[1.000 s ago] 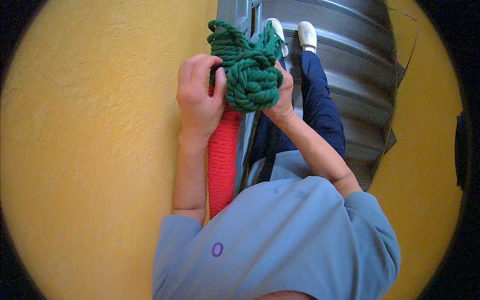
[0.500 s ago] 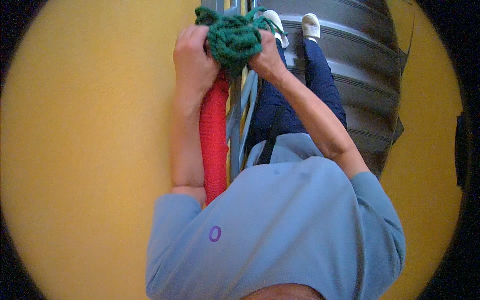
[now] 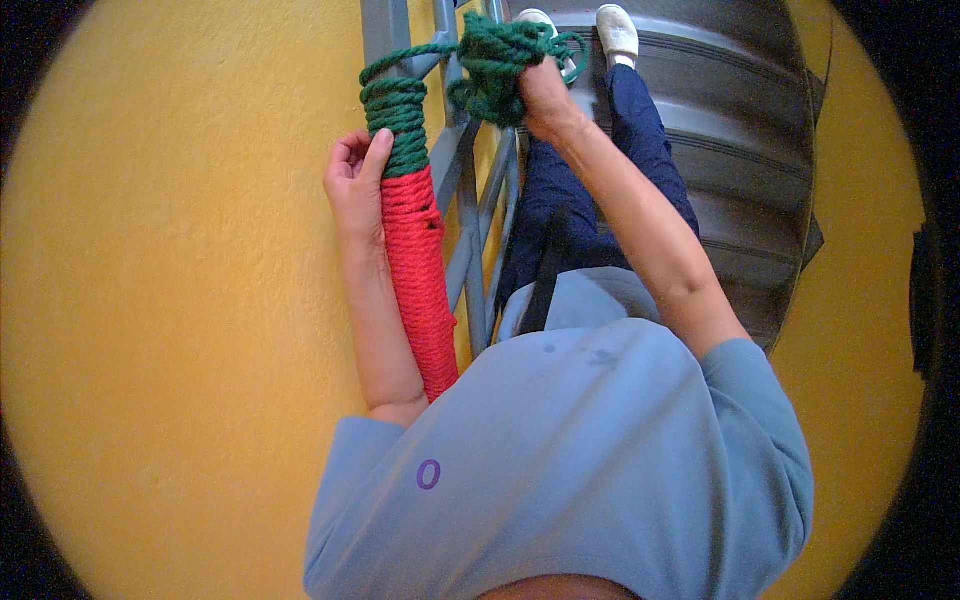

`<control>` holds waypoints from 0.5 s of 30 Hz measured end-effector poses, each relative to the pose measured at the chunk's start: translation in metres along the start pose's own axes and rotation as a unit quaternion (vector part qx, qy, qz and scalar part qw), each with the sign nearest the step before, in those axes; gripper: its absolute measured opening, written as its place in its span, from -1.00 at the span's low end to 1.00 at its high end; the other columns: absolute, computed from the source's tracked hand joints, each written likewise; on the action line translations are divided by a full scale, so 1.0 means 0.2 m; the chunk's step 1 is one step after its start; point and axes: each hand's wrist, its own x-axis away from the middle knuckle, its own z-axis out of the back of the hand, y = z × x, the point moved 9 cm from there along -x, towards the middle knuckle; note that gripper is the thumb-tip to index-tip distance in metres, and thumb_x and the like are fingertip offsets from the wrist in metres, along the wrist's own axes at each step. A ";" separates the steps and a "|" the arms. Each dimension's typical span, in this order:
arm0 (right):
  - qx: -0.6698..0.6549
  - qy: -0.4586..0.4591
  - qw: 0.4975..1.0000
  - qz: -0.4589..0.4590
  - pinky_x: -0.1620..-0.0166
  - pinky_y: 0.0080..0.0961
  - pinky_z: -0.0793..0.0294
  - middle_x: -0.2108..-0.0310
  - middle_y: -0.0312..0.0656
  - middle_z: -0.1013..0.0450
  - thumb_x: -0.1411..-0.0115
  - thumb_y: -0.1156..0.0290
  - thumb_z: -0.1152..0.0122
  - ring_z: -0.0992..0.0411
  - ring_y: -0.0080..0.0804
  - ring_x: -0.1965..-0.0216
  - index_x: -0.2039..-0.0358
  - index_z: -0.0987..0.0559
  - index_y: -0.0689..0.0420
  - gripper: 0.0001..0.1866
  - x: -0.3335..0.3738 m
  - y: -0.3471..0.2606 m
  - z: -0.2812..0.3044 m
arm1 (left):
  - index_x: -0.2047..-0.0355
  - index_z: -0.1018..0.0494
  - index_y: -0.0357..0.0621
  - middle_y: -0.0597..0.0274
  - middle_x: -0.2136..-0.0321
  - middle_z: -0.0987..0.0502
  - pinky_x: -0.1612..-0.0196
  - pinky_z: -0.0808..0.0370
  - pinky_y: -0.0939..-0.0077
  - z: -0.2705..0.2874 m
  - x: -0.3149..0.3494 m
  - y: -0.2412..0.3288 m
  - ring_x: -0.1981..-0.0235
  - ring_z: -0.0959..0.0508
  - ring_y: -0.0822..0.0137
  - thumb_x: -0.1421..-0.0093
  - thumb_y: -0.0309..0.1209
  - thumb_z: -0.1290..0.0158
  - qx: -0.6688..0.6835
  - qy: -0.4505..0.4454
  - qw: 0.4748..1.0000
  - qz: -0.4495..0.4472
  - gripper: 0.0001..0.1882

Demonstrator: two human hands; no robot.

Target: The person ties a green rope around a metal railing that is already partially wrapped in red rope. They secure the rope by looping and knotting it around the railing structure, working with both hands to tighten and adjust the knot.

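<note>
Thick green rope is wound in several tight coils (image 3: 398, 115) round a grey handrail (image 3: 385, 28), just above a long stretch of red rope wrapping (image 3: 415, 250). My left hand (image 3: 355, 180) is beside the green coils on the wall side, fingers loosely curled and apart, the thumb tip against or close to the coils. In my right hand (image 3: 548, 100) is a loose bundle of green rope (image 3: 492, 70), held to the right of the rail. One strand runs from the bundle across to the top coil. My right fingertips are hidden by the bundle.
A yellow wall (image 3: 180, 300) stands close on the left of the rail. Grey metal railing bars (image 3: 470, 220) run along its right side. Dark ridged stair steps (image 3: 730, 180) descend under my feet, with another yellow wall (image 3: 850, 400) beyond them.
My right hand has carried the rope bundle rightward off the rail. My left hand has let go of the bundle and come back toward me, beside the coils, which are now exposed.
</note>
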 end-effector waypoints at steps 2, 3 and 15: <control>0.000 -0.035 0.998 -0.061 0.44 -0.43 -0.45 0.46 -0.24 -0.47 -0.16 0.38 0.02 -0.44 -0.43 0.50 0.35 -0.54 0.18 -0.81 0.11 0.13 -0.09 | 0.29 -0.36 -0.22 0.31 0.40 -0.43 0.26 -0.39 0.64 0.04 0.00 -0.04 0.38 -0.42 0.51 -0.07 -0.43 -0.12 0.044 -0.005 0.999 0.023 -0.77; 0.004 -0.043 0.995 -0.092 0.39 -0.45 -0.45 0.43 -0.25 -0.48 -0.16 0.38 0.01 -0.44 -0.46 0.45 0.34 -0.54 0.18 -0.81 0.18 0.18 -0.11 | 0.27 -0.37 -0.22 0.29 0.38 -0.44 0.24 -0.40 0.62 0.06 0.00 -0.07 0.36 -0.43 0.50 -0.09 -0.42 -0.10 0.060 -0.008 0.998 0.027 -0.77; 0.300 -0.136 0.904 0.272 0.10 -0.55 -0.34 0.27 -0.22 -0.45 0.00 0.48 -0.14 -0.40 -0.46 0.24 0.32 -0.49 0.26 -0.80 0.60 -0.06 -0.53 | 0.14 -0.31 -0.22 0.17 0.29 -0.46 0.19 -0.44 0.48 -0.03 0.13 -0.07 0.31 -0.47 0.36 -0.24 -0.22 0.15 0.352 -0.077 0.926 0.115 -0.67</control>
